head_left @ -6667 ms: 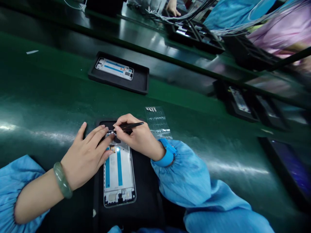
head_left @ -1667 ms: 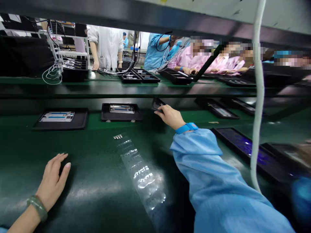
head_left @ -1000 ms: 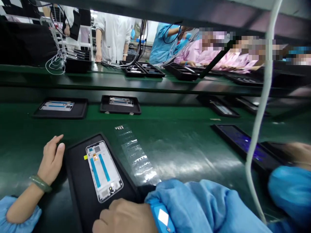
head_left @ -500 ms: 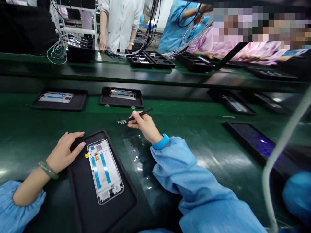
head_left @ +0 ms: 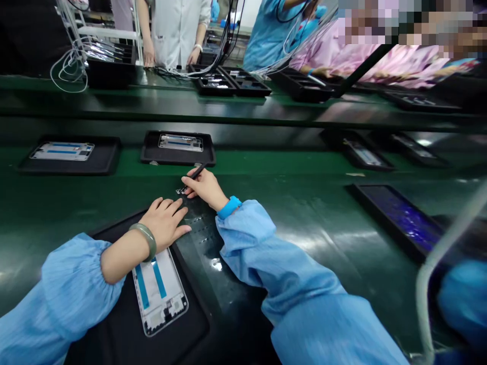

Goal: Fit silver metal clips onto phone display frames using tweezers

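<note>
The right hand [head_left: 203,188] pinches black tweezers [head_left: 194,177] firmly, their tips lowered to small metal clips [head_left: 179,191] on a clear strip [head_left: 198,223] just below it, while the left hand [head_left: 165,221] lies open over a phone frame [head_left: 160,294] in a black tray [head_left: 102,324].

Counted in view: 2 hands of the wearer, i.e. 1 left hand [head_left: 165,223] and 1 right hand [head_left: 203,188]; 1 pr. tweezers [head_left: 198,172], held in the right hand. 1 phone frame [head_left: 160,299] is seen on 1 near black tray [head_left: 110,230]. 2 more black trays [head_left: 26,165] [head_left: 150,147] are counted across the belt, w/ 1 frame [head_left: 63,151] [head_left: 180,143] on each. 1 clear film strip [head_left: 200,223], 1 jade bangle [head_left: 146,241], 1 blue wristband [head_left: 229,208] are also seen. 1 white-coated co-worker [head_left: 177,25] is counted; 1 blue-sleeved co-worker [head_left: 274,35].
</note>
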A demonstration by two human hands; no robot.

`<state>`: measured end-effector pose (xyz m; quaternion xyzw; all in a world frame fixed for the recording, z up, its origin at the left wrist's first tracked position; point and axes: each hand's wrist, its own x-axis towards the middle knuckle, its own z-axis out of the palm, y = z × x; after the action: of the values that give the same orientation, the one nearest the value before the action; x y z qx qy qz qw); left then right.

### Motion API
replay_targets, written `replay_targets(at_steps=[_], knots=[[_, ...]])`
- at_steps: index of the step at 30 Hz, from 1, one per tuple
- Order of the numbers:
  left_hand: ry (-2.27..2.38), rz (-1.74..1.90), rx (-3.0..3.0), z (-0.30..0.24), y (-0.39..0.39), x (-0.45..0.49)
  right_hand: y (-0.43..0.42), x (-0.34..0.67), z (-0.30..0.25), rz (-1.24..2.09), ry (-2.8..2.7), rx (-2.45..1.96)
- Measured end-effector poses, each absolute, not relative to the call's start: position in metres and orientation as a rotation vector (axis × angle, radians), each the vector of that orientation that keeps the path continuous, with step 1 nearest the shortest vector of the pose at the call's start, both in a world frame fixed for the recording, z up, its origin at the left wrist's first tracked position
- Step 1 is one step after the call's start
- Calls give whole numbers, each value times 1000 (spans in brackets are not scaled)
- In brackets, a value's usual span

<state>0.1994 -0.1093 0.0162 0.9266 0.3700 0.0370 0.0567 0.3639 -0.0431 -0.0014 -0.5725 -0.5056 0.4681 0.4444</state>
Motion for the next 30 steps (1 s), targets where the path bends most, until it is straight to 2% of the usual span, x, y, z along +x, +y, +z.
replay_targets(at_steps=[8, 18, 24, 30], knots=[[1117, 234, 2673, 11, -110, 197, -50, 359, 21, 1296, -1135, -1322], [1280, 698, 2169, 44, -122, 161, -99, 331, 48, 1487, -990, -939], [1373, 712, 1817, 52, -147, 136, -117, 309, 52, 1563, -1167, -869], [1401, 641, 1935, 55, -159, 130, -122, 305, 53, 1625, -1318, -858]])
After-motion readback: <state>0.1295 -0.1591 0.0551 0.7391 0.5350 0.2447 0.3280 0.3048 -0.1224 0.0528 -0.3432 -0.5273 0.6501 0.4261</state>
